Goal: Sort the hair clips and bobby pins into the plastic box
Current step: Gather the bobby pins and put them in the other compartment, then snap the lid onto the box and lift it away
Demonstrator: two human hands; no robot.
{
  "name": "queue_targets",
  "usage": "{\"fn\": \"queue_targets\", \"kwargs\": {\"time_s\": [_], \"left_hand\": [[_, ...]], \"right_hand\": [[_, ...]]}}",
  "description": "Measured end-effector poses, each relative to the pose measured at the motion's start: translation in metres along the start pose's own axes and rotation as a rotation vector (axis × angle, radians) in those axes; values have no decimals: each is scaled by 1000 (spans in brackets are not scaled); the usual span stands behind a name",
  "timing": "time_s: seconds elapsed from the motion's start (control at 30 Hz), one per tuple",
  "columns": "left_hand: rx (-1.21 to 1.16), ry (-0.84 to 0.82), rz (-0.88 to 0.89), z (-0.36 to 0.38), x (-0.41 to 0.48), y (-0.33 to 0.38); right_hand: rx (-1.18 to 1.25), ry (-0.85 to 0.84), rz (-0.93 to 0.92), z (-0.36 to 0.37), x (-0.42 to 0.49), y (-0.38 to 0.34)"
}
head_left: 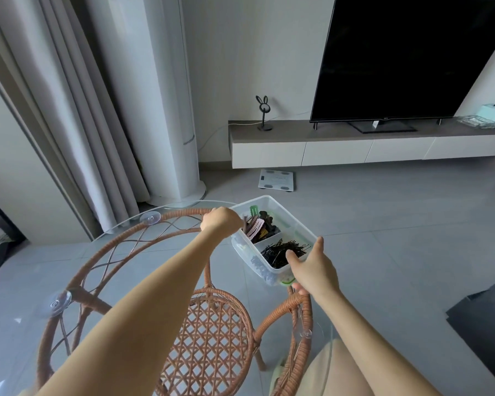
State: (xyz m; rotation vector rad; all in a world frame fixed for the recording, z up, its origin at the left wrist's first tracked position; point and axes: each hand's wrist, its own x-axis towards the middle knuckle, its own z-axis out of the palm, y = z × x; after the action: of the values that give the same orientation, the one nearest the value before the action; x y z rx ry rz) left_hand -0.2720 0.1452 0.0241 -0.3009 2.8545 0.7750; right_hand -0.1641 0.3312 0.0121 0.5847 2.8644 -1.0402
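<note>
Your forearms are reaching out over the glass top of the rattan table [183, 213], and a beige-clad knee is showing at the bottom right. Under the glass, the woven lower shelf [209, 338] is sitting between the arms.

Your right hand [315, 267] is grasping the near corner of the box [245, 254]: the thumb is hooking over the rim into the near compartment, one finger is lying along the right wall, and the other fingers are curling underneath. Your left hand [220, 222] is meeting the box's far-left side with its back turned to the camera. Its fingers are curling out of sight, so you cannot tell whether they are grasping the rim, a clip, or nothing.

The box is sitting at the table's far right edge, with part of it showing over the floor. Whether it is resting on the glass or being lifted is not clear. The hair clips [262, 227] are lying heaped in the far compartment, and the black bobby pins [280, 251] are lying tangled in the near one, just beside your right thumb.

Beyond the table, a scale [276, 180] is lying on the floor below the TV bench [297, 138], and the TV [406, 58] is standing dark on it. A curtain [77, 110] is hanging at the left.
</note>
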Motion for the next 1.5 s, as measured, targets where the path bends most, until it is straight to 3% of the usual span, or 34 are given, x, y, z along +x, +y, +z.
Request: {"fn": "queue_targets", "kwargs": {"time_s": [0.17, 0.3, 0.37, 0.5, 0.7, 0.77, 0.87, 0.93, 1.0, 1.1, 1.2, 1.27, 1.4, 1.5], "left_hand": [[22, 93, 105, -6, -25, -1], [-86, 190, 180, -27, -48, -23], [-90, 177, 161, -41, -60, -40], [167, 139, 110, -66, -86, -101], [172, 95, -26, -71, -131, -175], [129, 100, -52, -72, -135, -182], [119, 130, -42, -71, -138, -180], [128, 144, -37, -71, -139, -175], [125, 151, -46, -70, -140, -171], [87, 172, -49, -71, -139, -171], [67, 157, -49, -71, -140, -174], [34, 183, -48, -72, -144, -177], [-130, 412, 62, -78, -143, -179], [-302, 439, 152, -92, -149, -163]], "right_hand": [[235, 41, 84, 1, -4, -9], [108, -9, -27, -12, -27, -17], [68, -74, -117, -15, -45, -25], [49, -240, -248, 5, -70, -37], [35, -465, -409, 38, -77, -44], [6, -334, -398, 37, -68, -44], [-445, 41, -373, 34, -41, -33], [-634, 46, -307, 35, -26, -22], [-672, 1, -272, 38, -18, -15], [-858, 35, -453, 47, -19, -13], [-981, 90, -458, 46, -31, -18], [-771, 194, -496, 41, -25, -16], [-202, 568, -635, -1, -33, -41], [220, 582, -646, -39, -49, -71]]}}
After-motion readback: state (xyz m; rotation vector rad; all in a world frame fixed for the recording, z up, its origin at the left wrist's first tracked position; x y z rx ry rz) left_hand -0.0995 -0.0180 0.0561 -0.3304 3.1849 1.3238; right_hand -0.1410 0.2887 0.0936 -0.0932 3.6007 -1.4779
